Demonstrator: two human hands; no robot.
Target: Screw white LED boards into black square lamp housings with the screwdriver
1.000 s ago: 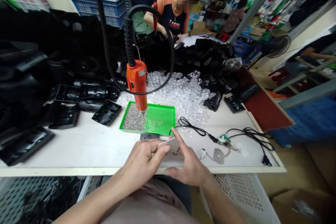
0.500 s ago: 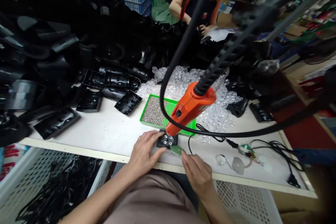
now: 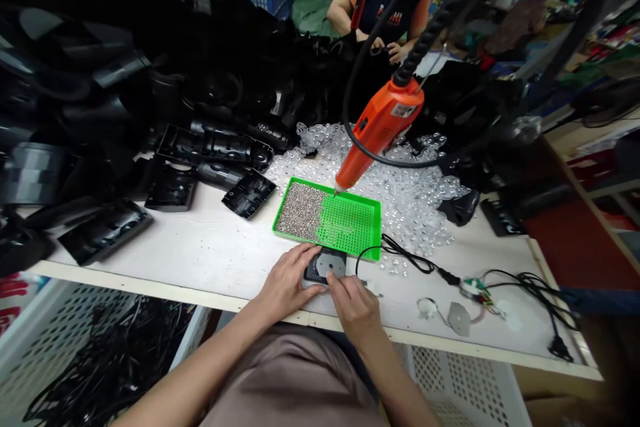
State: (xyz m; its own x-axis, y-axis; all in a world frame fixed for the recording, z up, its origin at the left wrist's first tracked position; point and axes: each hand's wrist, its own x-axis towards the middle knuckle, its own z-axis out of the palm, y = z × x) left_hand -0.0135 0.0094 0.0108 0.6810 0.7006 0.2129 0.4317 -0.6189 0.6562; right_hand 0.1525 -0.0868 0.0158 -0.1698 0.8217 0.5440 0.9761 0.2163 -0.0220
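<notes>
My left hand [image 3: 287, 283] and my right hand [image 3: 354, 307] meet at a small black square holder [image 3: 313, 272] near the table's front edge. A pale metal plate [image 3: 331, 263] lies on the holder. My left fingers grip the holder's left side, and my right fingertips press the plate's lower edge. An orange electric screwdriver [image 3: 380, 127] hangs from its black cable, apart from both hands, with its tip above a green perforated tray [image 3: 350, 223]. Small silver screws [image 3: 300, 211] fill the tray's left half.
A heap of clear plastic lenses [image 3: 405, 207] lies behind the tray. Black plastic housings [image 3: 210, 147] pile up on the left. A wired circuit assembly [image 3: 473, 290] lies at right. A co-worker [image 3: 380, 7] works across the table. A white crate of black cables [image 3: 100, 360] stands below.
The screwdriver has swung up and away from the holder to above the tray. The plate, earlier held in my hands, now lies on the holder, covering its round openings.
</notes>
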